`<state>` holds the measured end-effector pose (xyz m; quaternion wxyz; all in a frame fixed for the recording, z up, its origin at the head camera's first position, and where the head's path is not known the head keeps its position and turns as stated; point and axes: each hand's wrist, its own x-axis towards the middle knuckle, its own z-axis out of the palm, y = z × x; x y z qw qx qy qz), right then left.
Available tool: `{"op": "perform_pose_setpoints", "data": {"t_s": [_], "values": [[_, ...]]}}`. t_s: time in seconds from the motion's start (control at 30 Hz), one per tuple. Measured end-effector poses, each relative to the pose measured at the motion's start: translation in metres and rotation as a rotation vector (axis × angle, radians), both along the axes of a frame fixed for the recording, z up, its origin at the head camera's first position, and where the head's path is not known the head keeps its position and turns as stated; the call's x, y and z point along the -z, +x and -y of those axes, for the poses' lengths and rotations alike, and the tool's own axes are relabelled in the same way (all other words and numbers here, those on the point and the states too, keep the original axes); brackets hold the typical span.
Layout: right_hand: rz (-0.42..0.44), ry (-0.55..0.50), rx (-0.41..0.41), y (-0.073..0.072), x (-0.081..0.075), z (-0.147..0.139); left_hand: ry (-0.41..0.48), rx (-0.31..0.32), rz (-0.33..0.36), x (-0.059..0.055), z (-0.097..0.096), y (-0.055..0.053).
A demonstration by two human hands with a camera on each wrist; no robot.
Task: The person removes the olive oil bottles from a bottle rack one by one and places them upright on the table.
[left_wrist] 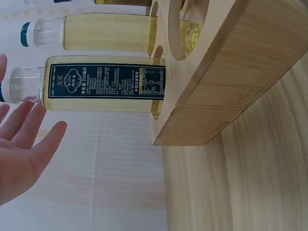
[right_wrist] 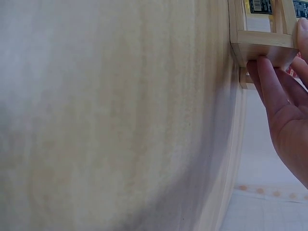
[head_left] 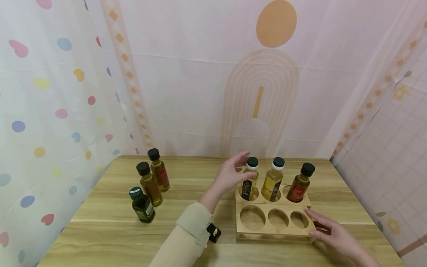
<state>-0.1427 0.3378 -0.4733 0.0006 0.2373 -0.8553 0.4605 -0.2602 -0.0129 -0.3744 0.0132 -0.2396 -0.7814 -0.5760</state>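
Observation:
A two-tier wooden bottle rack [head_left: 276, 230] stands on the table, its back row holding three bottles. My left hand [head_left: 230, 172] is around the top of the left oil bottle [left_wrist: 106, 83], thumb in front and fingers behind its neck. In the left wrist view the thumb is apart from the glass and the fingers are loosely extended. Beside it stands a similar pale oil bottle [head_left: 271, 183] with a dark green cap. A darker oil bottle [head_left: 299, 187] with a black cap fills the right hole. My right hand [head_left: 337, 237] holds the rack's right front end.
On the table's left side stand two black-capped oil bottles [head_left: 151, 189] and a short dark green bottle [head_left: 143, 207]. The rack's front row shows three round holes [head_left: 252, 218]. A small black device [head_left: 214, 233] shows beside my left sleeve. Patterned curtains [head_left: 186, 92] surround the table.

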Motion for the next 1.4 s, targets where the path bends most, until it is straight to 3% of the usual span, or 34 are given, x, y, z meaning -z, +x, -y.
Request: {"op": "perform_pose_setpoints", "data": {"t_s": [0.37,0.77,0.97,1.13,1.27,1.4], "values": [[-0.04,-0.005,0.002,0.0,0.002,0.002,0.055,-0.004,-0.014,0.002,-0.002,0.0],[-0.064,-0.029,-0.015,-0.001,0.005,0.0,0.055,-0.041,-0.034,0.004,-0.004,0.0],[-0.112,0.0,-0.008,-0.001,0.005,0.002,0.085,-0.067,-0.031,0.005,-0.006,0.0],[-0.101,0.012,-0.009,0.0,0.003,0.003,0.093,-0.094,-0.058,0.006,-0.005,0.004],[-0.075,0.002,-0.01,0.0,0.003,0.003,0.125,-0.117,-0.083,0.004,-0.004,0.007],[-0.073,0.006,-0.007,0.0,0.004,0.002,0.186,-0.136,-0.119,-0.005,-0.002,0.009]]}}
